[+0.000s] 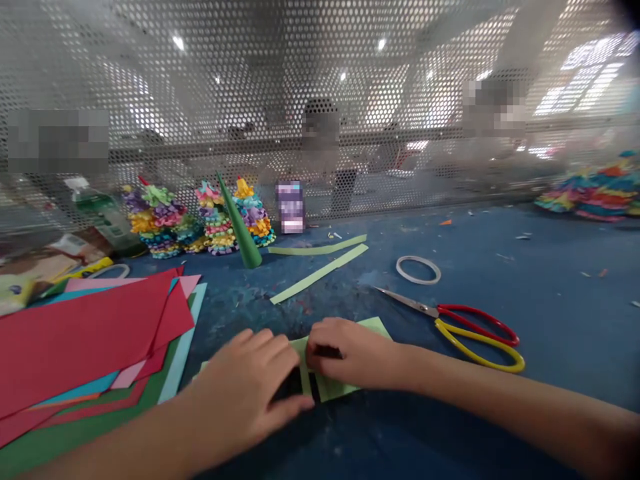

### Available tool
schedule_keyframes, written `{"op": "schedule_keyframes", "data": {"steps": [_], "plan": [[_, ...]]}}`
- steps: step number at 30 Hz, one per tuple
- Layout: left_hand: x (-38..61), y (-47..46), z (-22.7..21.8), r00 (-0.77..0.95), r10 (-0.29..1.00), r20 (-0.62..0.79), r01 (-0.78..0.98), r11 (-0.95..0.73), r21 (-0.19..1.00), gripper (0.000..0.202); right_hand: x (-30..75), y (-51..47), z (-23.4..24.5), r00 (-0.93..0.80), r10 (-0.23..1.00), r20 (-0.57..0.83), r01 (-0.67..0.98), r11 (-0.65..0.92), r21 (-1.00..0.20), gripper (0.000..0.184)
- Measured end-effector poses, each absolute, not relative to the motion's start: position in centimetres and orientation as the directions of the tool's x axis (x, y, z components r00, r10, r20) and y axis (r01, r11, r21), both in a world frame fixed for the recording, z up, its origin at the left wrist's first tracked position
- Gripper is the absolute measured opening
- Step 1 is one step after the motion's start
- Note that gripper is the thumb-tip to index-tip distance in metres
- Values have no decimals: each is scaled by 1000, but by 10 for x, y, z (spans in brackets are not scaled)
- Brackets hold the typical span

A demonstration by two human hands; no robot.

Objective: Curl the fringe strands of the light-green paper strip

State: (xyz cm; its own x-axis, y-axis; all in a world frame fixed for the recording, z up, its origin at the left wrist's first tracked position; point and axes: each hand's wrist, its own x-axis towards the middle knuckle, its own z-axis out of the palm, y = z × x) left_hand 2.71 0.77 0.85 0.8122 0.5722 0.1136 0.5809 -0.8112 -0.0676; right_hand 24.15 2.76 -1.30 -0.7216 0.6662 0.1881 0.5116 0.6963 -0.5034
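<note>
head view | left hand (245, 387) and right hand (347, 353) — fingers together, pressing on a light green paper sheet (340, 390) | sheet under both hands on blue table (555, 333) — red-and-yellow-handled scissors (480, 337) just right

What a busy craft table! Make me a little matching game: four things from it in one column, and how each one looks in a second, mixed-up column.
Things:
1. Scissors
2. Paper cone
3. Tape roll
4. Paper stack

Looks:
A. Thin pale ring, lying flat
B. Red sheet on top
C. Green, tilted
D. Red and yellow handles

Right pairs: 1-D, 2-C, 3-A, 4-B.
</note>
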Motion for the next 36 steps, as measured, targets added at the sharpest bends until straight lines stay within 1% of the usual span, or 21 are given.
{"op": "schedule_keyframes", "data": {"steps": [2, 4, 6, 7, 9, 11, 12, 15, 17, 19, 21, 24, 27, 28, 29, 32, 34, 36], "plan": [[31, 9, 0, 839, 520, 157, 538, -837, -101, 35, 241, 30, -17, -700, 685, 203, 512, 678, -527, 7], [32, 10, -6, 851, 469, 238, 507, -851, -135, 40, 241, 31, -19, -696, 684, 218, 502, 681, -533, 7], [32, 10, -10, 846, 448, 289, 499, -857, -131, 43, 241, 31, -19, -696, 679, 235, 497, 691, -525, 7], [32, 9, -11, 844, 448, 296, 497, -860, -115, 42, 241, 31, -19, -690, 682, 243, 500, 691, -522, 7], [33, 8, -12, 843, 454, 288, 495, -865, -82, 31, 241, 31, -18, -662, 704, 257, 511, 675, -533, 7], [33, 9, -13, 845, 447, 295, 487, -870, -77, 18, 241, 30, -16, -623, 736, 263, 528, 644, -554, 7], [33, 10, -14, 847, 435, 305, 479, -873, -87, 16, 242, 29, -15, -610, 748, 261, 534, 632, -562, 8], [29, 14, -16, 864, 366, 345, 439, -884, -161, 15, 242, 24, -9, -607, 751, 260, 539, 630, -560, 11], [26, 17, -16, 875, 328, 357, 410, -893, -185, 13, 242, 19, -6, -610, 741, 279, 523, 642, -561, 13], [24, 20, -16, 876, 321, 361, 397, -904, -160, 12, 241, 14, -5, -621, 721, 307, 502, 667, -551, 15], [23, 20, -16, 872, 334, 358, 400, -908, -127, 14, 238, 11, -6, -646, 695, 317, 484, 693, -534, 13], [24, 18, -15, 881, 328, 342, 387, -914, -119, 19, 234, 10, -11, -658, 697, 285, 496, 686, -533, 6], [27, 14, -16, 890, 307, 338, 363, -924, -118, 45, 232, 12, -15, -605, 767, 212, 546, 594, -591, 7], [28, 13, -17, 890, 308, 337, 364, -924, -118, 49, 231, 13, -15, -585, 788, 189, 556, 560, -614, 7], [29, 13, -17, 889, 310, 337, 368, -922, -121, 46, 231, 14, -15, -572, 802, 171, 561, 534, -633, 7], [32, 13, -17, 888, 318, 333, 380, -914, -142, 28, 231, 16, -14, -567, 813, 132, 557, 496, -666, 7], [32, 13, -16, 892, 303, 334, 370, -915, -158, 22, 232, 17, -14, -555, 825, 104, 560, 464, -687, 7], [31, 15, -17, 893, 302, 334, 365, -920, -145, 19, 232, 17, -13, -548, 832, 87, 562, 442, -699, 8]]}}
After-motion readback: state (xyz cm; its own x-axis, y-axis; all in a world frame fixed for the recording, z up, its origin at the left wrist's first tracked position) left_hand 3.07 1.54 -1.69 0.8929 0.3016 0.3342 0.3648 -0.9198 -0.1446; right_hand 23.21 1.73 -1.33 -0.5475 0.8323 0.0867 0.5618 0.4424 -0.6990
